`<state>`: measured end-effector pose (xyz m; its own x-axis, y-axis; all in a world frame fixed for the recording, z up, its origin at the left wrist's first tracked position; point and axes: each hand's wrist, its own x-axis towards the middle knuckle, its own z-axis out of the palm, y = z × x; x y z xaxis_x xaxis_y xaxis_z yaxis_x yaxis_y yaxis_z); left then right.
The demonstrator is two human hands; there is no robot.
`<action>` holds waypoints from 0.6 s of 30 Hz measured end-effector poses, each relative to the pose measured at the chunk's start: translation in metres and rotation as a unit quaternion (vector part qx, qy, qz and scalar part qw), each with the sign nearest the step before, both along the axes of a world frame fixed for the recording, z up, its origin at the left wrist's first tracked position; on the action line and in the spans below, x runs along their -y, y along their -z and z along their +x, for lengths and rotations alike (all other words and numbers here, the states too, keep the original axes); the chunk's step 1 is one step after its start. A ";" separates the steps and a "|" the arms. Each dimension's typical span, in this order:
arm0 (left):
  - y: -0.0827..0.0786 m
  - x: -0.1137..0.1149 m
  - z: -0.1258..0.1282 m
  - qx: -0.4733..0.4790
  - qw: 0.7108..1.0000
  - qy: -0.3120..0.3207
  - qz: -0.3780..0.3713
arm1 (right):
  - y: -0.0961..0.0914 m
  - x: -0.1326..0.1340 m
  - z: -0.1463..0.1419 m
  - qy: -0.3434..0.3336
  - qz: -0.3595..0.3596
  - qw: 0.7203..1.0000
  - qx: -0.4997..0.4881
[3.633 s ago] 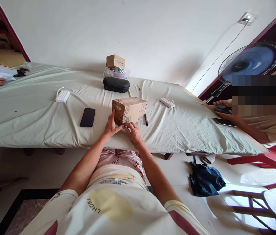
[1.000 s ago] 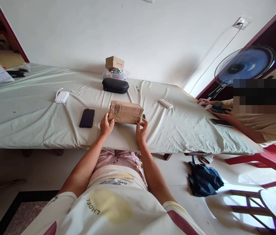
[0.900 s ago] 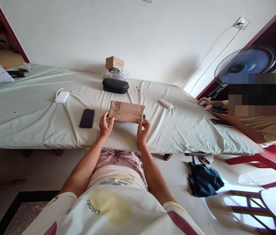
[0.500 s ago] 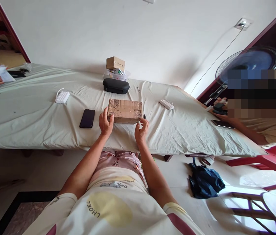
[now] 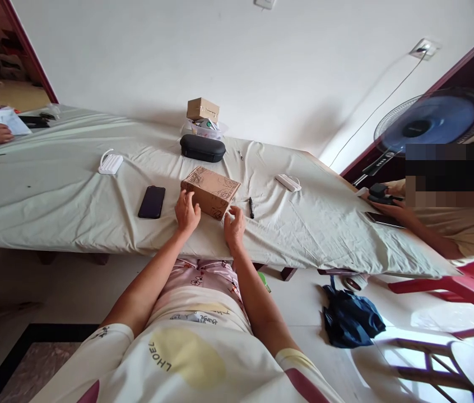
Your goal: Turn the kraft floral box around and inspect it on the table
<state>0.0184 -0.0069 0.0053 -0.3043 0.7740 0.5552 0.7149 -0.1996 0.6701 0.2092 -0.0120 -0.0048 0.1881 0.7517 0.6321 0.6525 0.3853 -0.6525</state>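
Note:
A brown cardboard box [image 5: 210, 189] with black scribbled line drawings on its top and end rests at an angle on the cloth-covered table. My left hand [image 5: 187, 212] is at its near left side, fingers spread and bent, the fingertips against or very close to the cardboard. By the near right corner is my right hand [image 5: 234, 226], thumb and fingers apart; whether it touches the box I cannot tell. Neither hand is wrapped round the box. A black marker pen [image 5: 251, 207] lies right of the box, and a dark phone [image 5: 152, 202] lies to the left.
Behind the box stand a black zip case [image 5: 202, 148] and a plastic tub [image 5: 206, 130] topped by a small carton [image 5: 203, 109]. White corded blocks [image 5: 111, 164] [image 5: 288, 182] lie either side. Another person's hands hold paper [image 5: 5, 120] at left; a person at right holds a dark object [image 5: 379, 193].
The box has turned on the table, its right end swinging towards me. My hands have loosened from its sides, the right one moving left. The marker pen now shows fully.

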 end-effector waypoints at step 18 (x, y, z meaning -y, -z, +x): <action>0.008 0.045 -0.005 -0.224 0.959 0.116 -0.129 | 0.003 0.080 0.010 -0.087 -0.129 0.950 0.271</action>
